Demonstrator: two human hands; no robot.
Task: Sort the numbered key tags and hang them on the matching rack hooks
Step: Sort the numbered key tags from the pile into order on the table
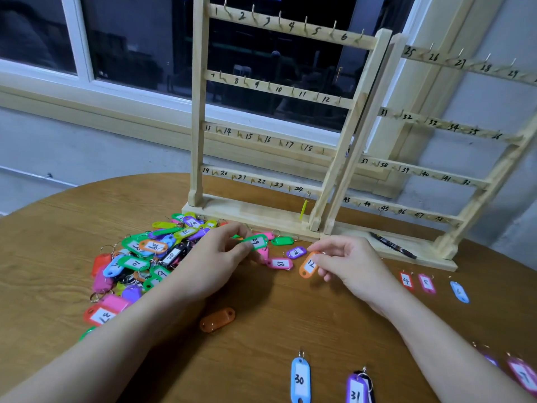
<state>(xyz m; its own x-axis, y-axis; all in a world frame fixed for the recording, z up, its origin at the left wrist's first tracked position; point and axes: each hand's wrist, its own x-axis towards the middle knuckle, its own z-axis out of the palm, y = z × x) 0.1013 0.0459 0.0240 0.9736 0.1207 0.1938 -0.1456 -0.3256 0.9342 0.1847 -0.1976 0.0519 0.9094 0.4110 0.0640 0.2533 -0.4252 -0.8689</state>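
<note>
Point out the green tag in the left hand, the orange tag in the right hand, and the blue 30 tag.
green tag [255, 242], head view, white label.
orange tag [308, 266], head view, white label.
blue 30 tag [300, 379], head view, written number.

Left rack [286, 27] rails read 1–24; right rack [465, 64] rails 25–47, partly blurred. Legible tags: pink tag [280, 263] 18, blue tag [300, 379] 30, purple tag [356, 391] 31, red tag [406, 280] 4, green tag [134, 262] 10.

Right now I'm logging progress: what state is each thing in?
Left hand: pinching the green tag.
Right hand: pinching the orange tag.
Left rack: nearly bare, one yellow tag hung.
Tag pile: unsorted.
Blue tag 30: flat on table.
</note>
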